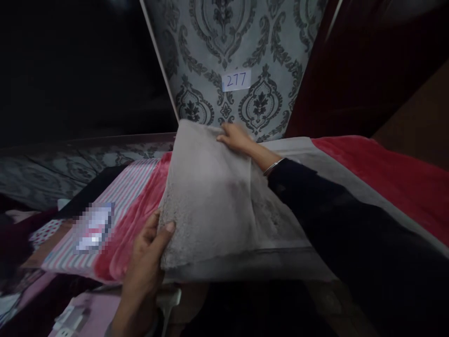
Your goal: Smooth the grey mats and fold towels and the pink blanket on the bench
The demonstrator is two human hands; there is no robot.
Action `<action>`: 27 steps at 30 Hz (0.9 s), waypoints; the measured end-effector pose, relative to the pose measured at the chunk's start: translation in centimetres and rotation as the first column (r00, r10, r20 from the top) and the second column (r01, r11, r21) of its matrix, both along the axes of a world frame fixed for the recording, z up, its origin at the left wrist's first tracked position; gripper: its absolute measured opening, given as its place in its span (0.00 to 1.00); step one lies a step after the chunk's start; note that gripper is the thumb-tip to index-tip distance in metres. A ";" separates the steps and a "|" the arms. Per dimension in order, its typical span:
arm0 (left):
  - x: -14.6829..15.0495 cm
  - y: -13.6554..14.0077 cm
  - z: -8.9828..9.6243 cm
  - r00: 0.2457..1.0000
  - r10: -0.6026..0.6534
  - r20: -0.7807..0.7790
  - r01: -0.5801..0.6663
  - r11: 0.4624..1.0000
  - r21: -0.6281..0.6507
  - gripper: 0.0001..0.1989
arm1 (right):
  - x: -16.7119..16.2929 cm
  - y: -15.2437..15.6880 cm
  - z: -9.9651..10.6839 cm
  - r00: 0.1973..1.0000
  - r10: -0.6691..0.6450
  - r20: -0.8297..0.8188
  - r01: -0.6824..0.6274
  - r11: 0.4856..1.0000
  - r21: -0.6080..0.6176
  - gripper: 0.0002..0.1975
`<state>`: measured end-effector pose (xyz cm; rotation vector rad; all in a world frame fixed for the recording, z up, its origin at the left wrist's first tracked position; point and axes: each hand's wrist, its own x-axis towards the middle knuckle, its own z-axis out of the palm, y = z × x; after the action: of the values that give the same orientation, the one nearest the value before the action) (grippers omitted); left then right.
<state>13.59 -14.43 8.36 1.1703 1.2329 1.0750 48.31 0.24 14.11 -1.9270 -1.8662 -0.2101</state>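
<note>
A grey towel [210,192] with a fuzzy pile is lifted at its left end and held up at a slant. My left hand [149,248] pinches its lower left edge between thumb and fingers. At the towel's upper edge, my right hand [238,139] grips the fabric, slightly blurred, with a thin bracelet at the wrist. More grey fabric [305,152] lies flat to the right, partly hidden by my right sleeve. Beneath it all spreads a red plush blanket [393,168], showing at both sides.
A striped cloth [136,175] lies at the left, with a pixelated object [94,229] on it. Behind is a patterned wall [224,42] bearing a paper label [236,80] marked 277. A dark screen-like panel [77,70] stands at the left. A white socket [68,323] sits at lower left.
</note>
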 end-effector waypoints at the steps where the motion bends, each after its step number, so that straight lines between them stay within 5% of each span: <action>1: -1.2 0.8 -1.1 1.000 0.012 -0.029 -0.012 1.000 -0.011 0.40 | -2.0 0.4 -1.4 1.000 -0.004 0.003 0.004 0.996 -0.086 0.22; 4: -4.1 3.0 -4.9 0.987 -0.022 -0.157 0.013 0.998 -0.053 0.40 | -6.5 0.3 -7.4 1.000 0.002 0.014 0.002 0.966 -0.257 0.26; 8: -6.0 4.4 -7.8 0.911 -0.055 -0.409 0.099 0.991 0.089 0.35 | -7.1 -0.8 -13.3 0.999 0.029 0.015 -0.022 0.933 -0.359 0.27; 11: -5.6 4.5 -7.6 0.738 0.077 -0.670 0.188 0.931 0.314 0.27 | -6.0 -0.6 -13.4 1.000 0.010 0.028 0.003 0.897 -0.442 0.29; 14: -3.3 4.0 -7.2 0.600 0.222 -0.769 0.342 0.798 0.497 0.27 | -7.3 0.1 -12.0 0.997 0.018 0.081 0.018 0.908 -0.418 0.31; 17: -0.3 2.9 -7.9 0.507 0.238 -0.828 0.510 0.692 0.511 0.32 | -11.4 0.6 -11.5 0.953 0.279 0.117 -0.229 0.918 -0.324 0.31; 21: 2.0 1.5 -9.8 0.371 0.167 -0.913 0.630 0.678 0.380 0.36 | -15.4 1.3 -13.1 0.792 0.607 0.069 -0.542 0.750 -0.379 0.30; 27: 1.6 1.2 -11.0 0.341 0.139 -0.930 0.652 0.677 0.341 0.35 | -10.9 4.4 -14.8 0.907 0.418 0.050 -0.374 0.855 -0.361 0.29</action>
<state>15.20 -13.20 -2.61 2.7820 1.3224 0.4887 37.40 4.68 -0.66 -1.7060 -2.4751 0.1398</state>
